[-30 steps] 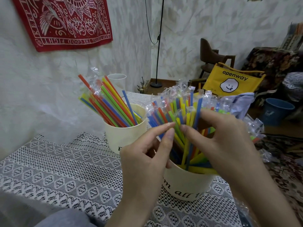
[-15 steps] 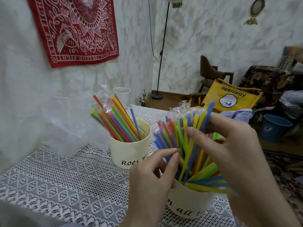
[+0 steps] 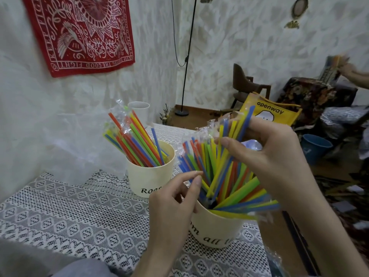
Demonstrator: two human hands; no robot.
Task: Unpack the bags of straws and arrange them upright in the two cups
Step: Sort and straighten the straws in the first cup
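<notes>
**Near cup is crowded and close to the desk edge**

The right hand (image 3: 265,154) curls round a small bunch of blue and yellow straws (image 3: 237,126), holding their upper ends above the near cup (image 3: 217,226). The left hand (image 3: 171,198) pinches thumb and forefinger on a straw at the cup's left side, with the other fingers resting by the rim.

The likeliest trouble, as I judge it, is spill. Several straws in the near cup (image 3: 245,198) lie almost flat over its right rim, still in clear wrappers, and a nudge from the right wrist could tip them off the desk (image 3: 79,212). The cup stands near the desk's right edge, so a sideways pull on the packed straws could tilt it or drag it over. Pushing more straws into the tangle could bend some or lever others out.

By count: two cream cups carry straws, the near one and the far cup (image 3: 149,176), which stand just beside each other. A third, plain white cup (image 3: 139,110) stands behind by the wall. The straws in the far cup (image 3: 135,140) lean left; in either cup they are too many and too overlapped to count. Two hands work here.
</notes>
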